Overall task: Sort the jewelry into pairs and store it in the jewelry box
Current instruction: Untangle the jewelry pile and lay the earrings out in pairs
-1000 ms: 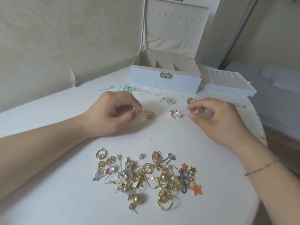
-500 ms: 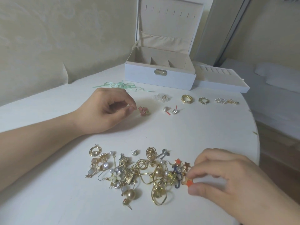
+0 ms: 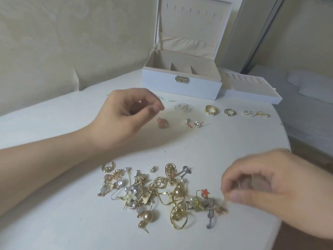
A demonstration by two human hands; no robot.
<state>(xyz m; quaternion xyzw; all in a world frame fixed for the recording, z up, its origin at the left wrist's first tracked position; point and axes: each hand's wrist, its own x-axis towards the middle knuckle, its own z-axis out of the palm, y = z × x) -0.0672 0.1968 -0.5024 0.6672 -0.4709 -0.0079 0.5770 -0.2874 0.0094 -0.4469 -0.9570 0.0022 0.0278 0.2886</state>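
Note:
A tangled pile of gold, pearl and star earrings [image 3: 162,193] lies on the white table [image 3: 54,222] in front of me. My right hand [image 3: 266,186] pinches thumb and forefinger on a small star earring [image 3: 220,209] at the pile's right edge; blur hides the contact. My left hand [image 3: 124,112] hovers above the table with loosely curled fingers and nothing visible in them, just left of a pink earring pair [image 3: 163,123]. The white jewelry box [image 3: 182,85] stands open at the back, its compartments bare.
Sorted pieces lie in a row before the box: clear earrings [image 3: 182,107], pearl studs [image 3: 193,122], a gold ring [image 3: 211,110], a small ring [image 3: 229,112], a pearl piece [image 3: 252,112]. A removed tray [image 3: 255,94] sits right of the box. The table's rounded edge runs close on the right.
My right hand came from the sorted row down to the pile's right edge and has tugged star pieces rightward. My left hand lifted off the table away from the pink pair.

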